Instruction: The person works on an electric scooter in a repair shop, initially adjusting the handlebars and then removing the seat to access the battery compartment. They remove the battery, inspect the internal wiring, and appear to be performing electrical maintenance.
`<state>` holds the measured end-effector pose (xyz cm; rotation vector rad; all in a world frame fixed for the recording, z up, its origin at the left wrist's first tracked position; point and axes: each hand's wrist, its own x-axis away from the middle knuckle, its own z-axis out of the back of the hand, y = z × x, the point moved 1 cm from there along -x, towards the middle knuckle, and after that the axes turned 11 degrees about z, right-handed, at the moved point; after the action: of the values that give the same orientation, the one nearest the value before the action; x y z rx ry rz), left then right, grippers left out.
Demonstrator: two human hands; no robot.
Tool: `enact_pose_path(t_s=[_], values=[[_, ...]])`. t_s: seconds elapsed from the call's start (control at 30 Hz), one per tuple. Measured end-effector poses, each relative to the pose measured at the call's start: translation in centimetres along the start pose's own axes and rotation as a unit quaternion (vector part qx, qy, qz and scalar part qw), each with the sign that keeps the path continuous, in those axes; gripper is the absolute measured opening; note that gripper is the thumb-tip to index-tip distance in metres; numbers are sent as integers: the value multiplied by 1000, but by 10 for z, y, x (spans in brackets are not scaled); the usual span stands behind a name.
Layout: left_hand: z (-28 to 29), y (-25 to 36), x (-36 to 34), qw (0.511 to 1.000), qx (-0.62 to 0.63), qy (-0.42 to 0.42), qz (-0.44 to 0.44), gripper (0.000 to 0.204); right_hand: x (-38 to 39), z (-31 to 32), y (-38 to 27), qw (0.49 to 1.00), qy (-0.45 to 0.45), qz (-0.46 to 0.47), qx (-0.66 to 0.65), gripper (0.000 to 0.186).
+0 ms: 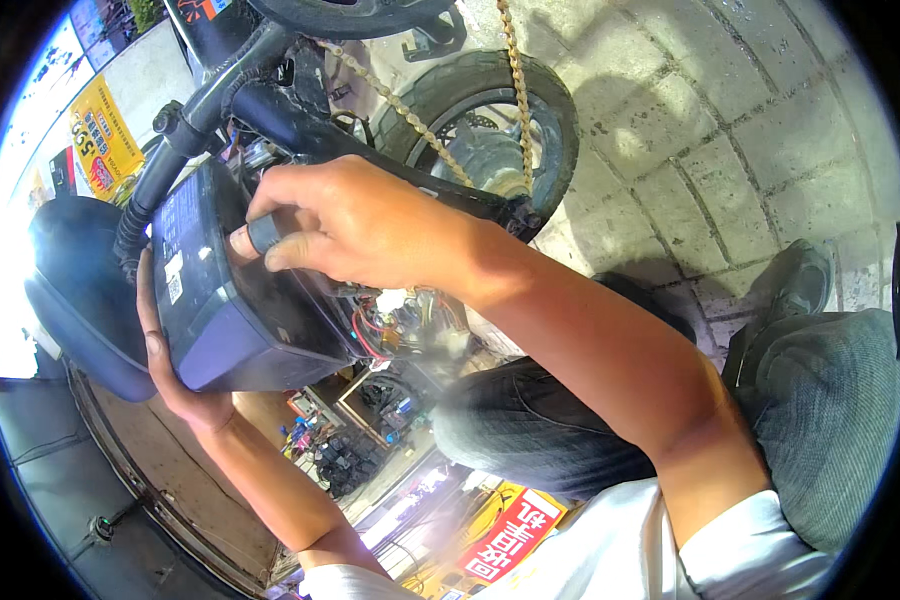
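Note:
A black box [240, 330] with a glossy labelled face, looking like an e-bike battery case, is tilted beside a dark bike frame [310, 130]. My left hand [185, 390] supports it from the lower left, fingers stretched along its labelled face. Over the top of the box, my right hand [340, 220] is closed, with thumb and fingers around a short dark band [263, 235]. This band looks like a strap handle, but where it joins the box is hidden. Coloured wires [370, 330] show just past the box, below my right wrist.
A wheel [480, 130] with a black tyre stands behind the frame, and a rusty chain [518, 90] hangs across it. A dark rounded part, like a saddle [85, 290], is at the left. Tools and parts [355, 440] lie below on the paved ground [710, 180].

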<state>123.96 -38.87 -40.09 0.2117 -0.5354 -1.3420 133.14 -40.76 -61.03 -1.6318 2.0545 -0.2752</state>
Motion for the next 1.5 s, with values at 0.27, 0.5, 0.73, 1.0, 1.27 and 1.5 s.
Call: enact_pose_path(t_s=[0.27,0.5,0.73,1.0,1.27,1.5], values=[[5,-6,-6,999,14,-28,-16,78,-1,-10,6,999,33,25,-7,22],[2,-5,-6,999,5,-26,-33,81,-5,-3,7,999,-15,-42,-30,26],[2,-5,-5,999,14,-18,-29,81,-13,0,2,994,-56,-92,5,44],[3,-5,-6,999,18,-21,-34,80,-19,-4,3,997,-45,-56,6,36],[0,-5,-5,1000,16,-4,-24,82,-12,-8,6,998,-13,-43,-39,30],[-2,-4,-4,999,26,-9,-28,80,-11,-14,13,984,39,149,86,22]])
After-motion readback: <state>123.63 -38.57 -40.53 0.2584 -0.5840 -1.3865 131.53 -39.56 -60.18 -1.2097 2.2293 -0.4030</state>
